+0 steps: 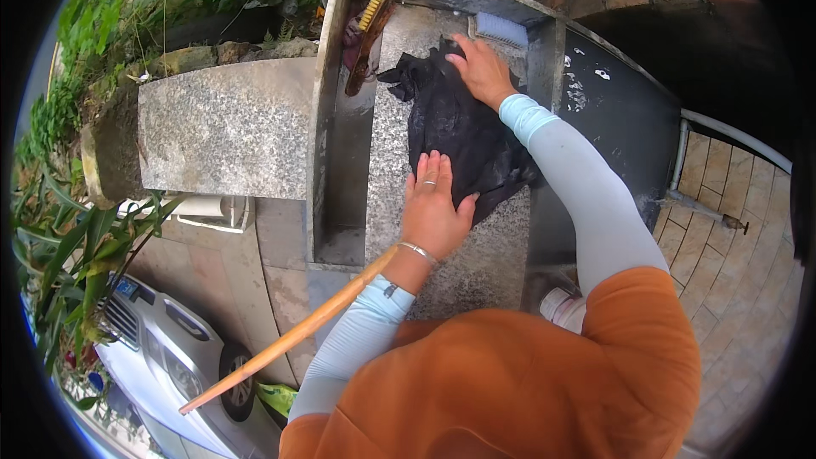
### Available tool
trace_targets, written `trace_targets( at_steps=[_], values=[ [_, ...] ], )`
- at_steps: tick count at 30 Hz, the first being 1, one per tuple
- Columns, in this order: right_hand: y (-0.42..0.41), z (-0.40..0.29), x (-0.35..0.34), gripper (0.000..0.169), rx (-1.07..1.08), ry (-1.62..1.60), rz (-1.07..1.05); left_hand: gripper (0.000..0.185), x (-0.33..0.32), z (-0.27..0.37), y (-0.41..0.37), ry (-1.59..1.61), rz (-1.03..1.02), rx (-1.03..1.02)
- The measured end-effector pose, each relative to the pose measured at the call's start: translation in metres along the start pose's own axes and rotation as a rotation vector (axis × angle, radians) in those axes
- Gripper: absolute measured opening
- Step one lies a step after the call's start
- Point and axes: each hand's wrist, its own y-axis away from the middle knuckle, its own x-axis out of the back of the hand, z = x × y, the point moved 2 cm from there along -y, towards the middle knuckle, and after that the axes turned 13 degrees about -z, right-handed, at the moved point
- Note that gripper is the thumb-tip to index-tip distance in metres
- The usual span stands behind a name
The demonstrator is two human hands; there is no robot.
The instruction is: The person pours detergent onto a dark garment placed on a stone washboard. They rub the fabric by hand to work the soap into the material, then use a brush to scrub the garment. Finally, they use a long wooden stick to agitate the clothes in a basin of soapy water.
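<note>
A dark wet cloth [456, 118] lies spread and wrinkled on the speckled stone slab [389, 204] in an outdoor wash sink. My left hand [437, 204], with a ring and a bracelet, rests flat on the cloth's near left part, its fingers extended. At the cloth's far edge my right hand [482, 70] touches the fabric with its fingers bent; whether it pinches the cloth is unclear. A scrub brush with white-blue bristles [502, 29] lies just beyond the right hand. Another brush, wooden with yellow bristles [368, 44], leans in the far left corner.
The sink's raised concrete rim [322, 108] surrounds the slab. A dark basin [612, 115] adjoins on the right, with a pipe and tap [707, 210] beyond. A wooden pole [293, 335] slants beside my left forearm. A white bucket [564, 307] stands near my body; a car [172, 357] is at lower left.
</note>
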Motion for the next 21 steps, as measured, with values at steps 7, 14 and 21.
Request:
trace_targets(
  at_steps=[7, 14, 21],
  values=[
    [0.122, -0.064, 0.035, 0.023, 0.433, -0.207, -0.145, 0.072, 0.014, 0.003, -0.005, -0.019, -0.26, 0.081],
    [0.015, 0.0, 0.002, 0.028, -0.113, -0.043, -0.041, 0.072, 0.001, 0.002, -0.006, -0.045, 0.016, -0.005],
    [0.126, -0.054, 0.028, 0.021, 0.386, -0.2, -0.101, 0.066, 0.004, 0.003, -0.004, -0.013, -0.084, 0.026]
  ],
)
